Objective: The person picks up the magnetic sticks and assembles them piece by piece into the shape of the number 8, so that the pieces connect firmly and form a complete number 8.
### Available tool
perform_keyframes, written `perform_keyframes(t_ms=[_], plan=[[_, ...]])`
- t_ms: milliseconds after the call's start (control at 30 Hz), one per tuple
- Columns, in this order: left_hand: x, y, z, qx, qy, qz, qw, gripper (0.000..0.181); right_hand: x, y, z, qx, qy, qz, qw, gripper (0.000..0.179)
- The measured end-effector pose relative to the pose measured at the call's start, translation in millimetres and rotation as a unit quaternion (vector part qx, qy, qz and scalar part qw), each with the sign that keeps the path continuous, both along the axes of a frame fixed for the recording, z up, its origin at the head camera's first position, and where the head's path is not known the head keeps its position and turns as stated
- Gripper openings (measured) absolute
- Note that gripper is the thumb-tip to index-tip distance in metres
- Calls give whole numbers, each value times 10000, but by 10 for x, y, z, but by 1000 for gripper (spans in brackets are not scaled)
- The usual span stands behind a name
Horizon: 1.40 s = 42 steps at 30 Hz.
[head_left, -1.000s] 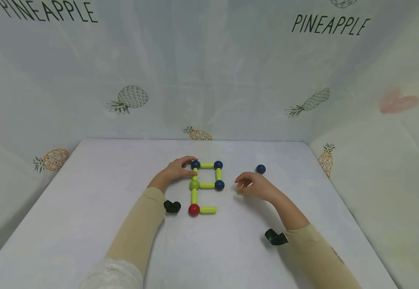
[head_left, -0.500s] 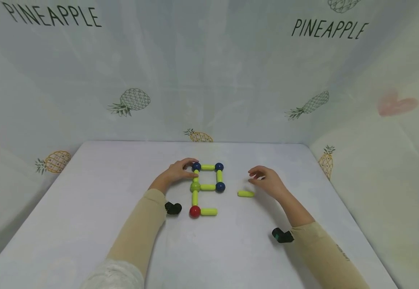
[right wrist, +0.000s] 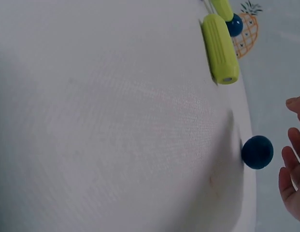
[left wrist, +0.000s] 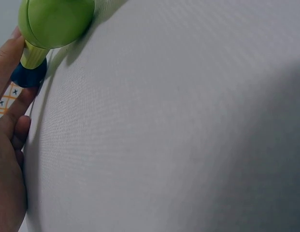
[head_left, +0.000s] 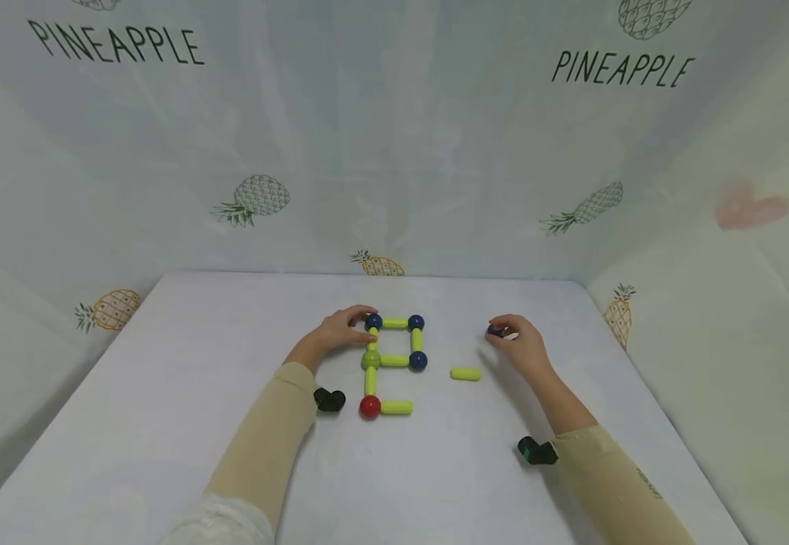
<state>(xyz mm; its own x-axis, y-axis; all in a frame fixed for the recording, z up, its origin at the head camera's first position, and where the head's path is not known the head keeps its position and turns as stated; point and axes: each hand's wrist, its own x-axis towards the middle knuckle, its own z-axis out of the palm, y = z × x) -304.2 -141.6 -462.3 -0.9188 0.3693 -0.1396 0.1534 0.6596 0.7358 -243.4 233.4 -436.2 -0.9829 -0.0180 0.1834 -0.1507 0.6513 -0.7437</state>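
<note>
A flat figure of yellow-green rods and balls lies on the table: a square with a leg down to a red ball (head_left: 370,407) and one rod pointing right. My left hand (head_left: 340,331) grips its upper left corner, fingers at the blue ball (head_left: 374,322), thumb on the rod below. The left wrist view shows the green ball (left wrist: 57,21) close up. My right hand (head_left: 520,347) is around a loose blue ball (head_left: 494,331), partly covered in the head view. In the right wrist view its fingers stand apart from that ball (right wrist: 257,152), not closed on it.
A loose yellow-green rod (head_left: 465,374) lies between the figure and my right hand. Black wrist cameras (head_left: 329,400) sit at both sleeves. A cloth with pineapple prints (head_left: 258,195) hangs behind the white table (head_left: 128,424).
My right hand let go of the yellow-green rod, leaving it on the table, and moved right to the loose blue ball. The left hand keeps its hold on the corner.
</note>
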Motion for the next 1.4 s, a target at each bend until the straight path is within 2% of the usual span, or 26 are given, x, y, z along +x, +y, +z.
perform_keyframes(t_ms=[200, 767, 1133, 1400], plan=[[-5, 11, -30, -12, 60, 39, 10000, 65, -26, 48, -27, 79, -46, -132, 9999, 33], [4, 7, -5, -19, 57, 21, 10000, 65, -205, 111, -126, 101, -661, -418, 9969, 38], [-3, 17, 7, 17, 30, 5, 10000, 64, -295, 126, -185, -60, -763, -501, 9958, 38], [-4, 19, 3, -10, 35, 44, 10000, 64, -298, 121, -197, -54, -744, -529, 9958, 36]])
